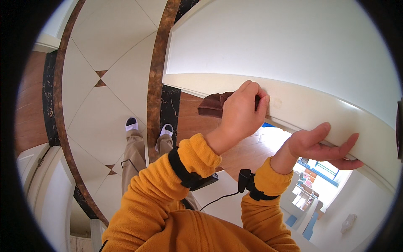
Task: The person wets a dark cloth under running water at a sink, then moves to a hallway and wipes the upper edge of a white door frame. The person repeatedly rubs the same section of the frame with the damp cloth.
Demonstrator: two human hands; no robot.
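My left hand (244, 107) is closed on a dark brown cloth (210, 105), which hangs out to the left of the fist. Fist and cloth rest against the cream door frame trim (302, 97). A faint yellowish mark shows on the trim just right of the fist. Lower right, my right hand (324, 146) is empty, its fingers spread and curled near the lower edge of the same trim; whether it touches the edge is hard to tell. Both wrists wear black straps with small devices over orange fleece sleeves, and a black cable leads from the right one.
A white panel (270, 41) rises beyond the trim. Below are a tiled floor (122, 82) with brown and black stone borders, and wood-look flooring (189, 123). My feet in slippers stand at the left. Shelves and a bright window (326, 168) appear through the doorway at lower right.
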